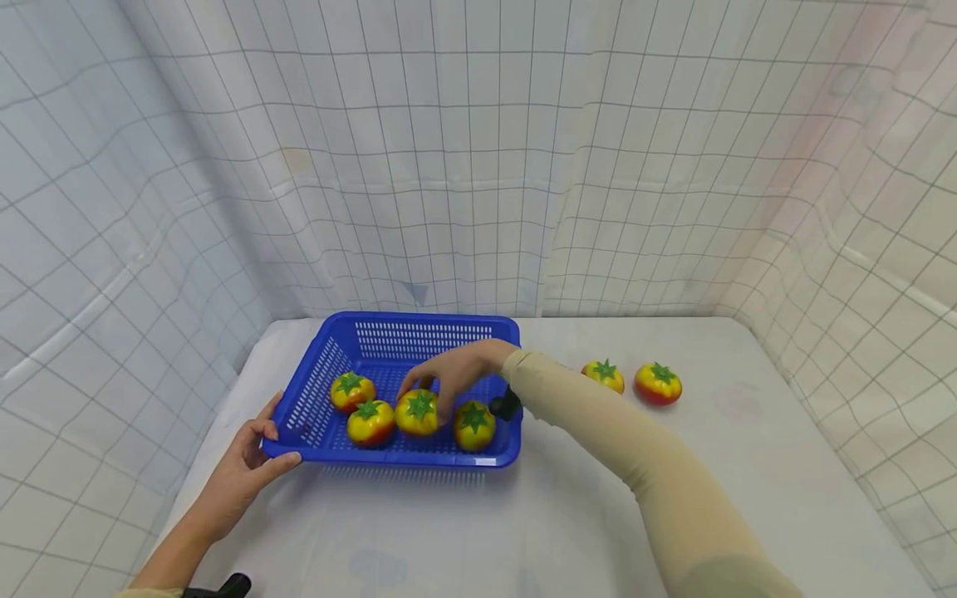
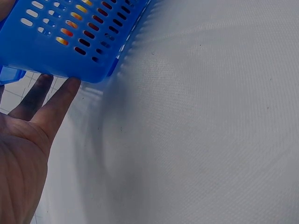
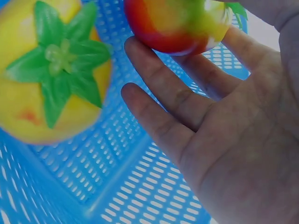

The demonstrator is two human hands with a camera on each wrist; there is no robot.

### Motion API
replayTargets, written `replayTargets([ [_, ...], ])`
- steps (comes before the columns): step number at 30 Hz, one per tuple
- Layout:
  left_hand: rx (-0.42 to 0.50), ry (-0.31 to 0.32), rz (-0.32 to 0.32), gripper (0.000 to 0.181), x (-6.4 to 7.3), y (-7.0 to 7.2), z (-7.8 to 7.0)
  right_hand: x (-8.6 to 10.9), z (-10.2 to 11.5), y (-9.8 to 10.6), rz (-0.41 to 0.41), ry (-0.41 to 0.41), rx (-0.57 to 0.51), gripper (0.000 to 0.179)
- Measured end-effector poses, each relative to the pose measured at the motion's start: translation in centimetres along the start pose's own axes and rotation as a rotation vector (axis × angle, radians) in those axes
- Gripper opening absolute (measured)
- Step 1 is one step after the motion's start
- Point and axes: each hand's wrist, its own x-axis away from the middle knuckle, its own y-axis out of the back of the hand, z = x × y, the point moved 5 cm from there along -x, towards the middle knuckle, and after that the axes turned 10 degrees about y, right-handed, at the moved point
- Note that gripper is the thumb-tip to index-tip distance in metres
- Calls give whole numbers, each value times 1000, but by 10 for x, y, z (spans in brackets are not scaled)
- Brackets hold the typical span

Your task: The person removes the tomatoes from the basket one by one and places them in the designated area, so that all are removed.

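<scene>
A blue plastic basket (image 1: 389, 458) with slotted walls stands on the white table. My left hand (image 1: 238, 473) grips its near left corner, thumb along the front rim and fingers at the left side. In the left wrist view, two fingertips (image 2: 71, 86) touch the basket's edge. Inside the basket, my right hand (image 1: 462, 371) holds a yellow-red toy tomato (image 3: 163, 28) with a green leafy top, fingers around its side. Two more toy tomatoes (image 1: 371, 425) sit left of it, touching in the head view. Another tomato (image 3: 18, 107) lies to its right, under the wrist.
On the table right of the basket lie two toy tomatoes, one (image 1: 658, 385) in full view and one (image 1: 602, 376) partly behind the right sleeve (image 1: 598, 423). White checked curtains (image 1: 463, 166) enclose the table at the back and both sides.
</scene>
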Motion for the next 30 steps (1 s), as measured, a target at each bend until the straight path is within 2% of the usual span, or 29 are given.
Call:
replayTargets([
  [16, -2, -7, -3, 37, 1, -1, 1, 35, 3, 27, -122, 69, -28, 65],
  [30, 11, -20, 8, 35, 0, -1, 2, 77, -2, 49, -213, 52, -91, 69],
])
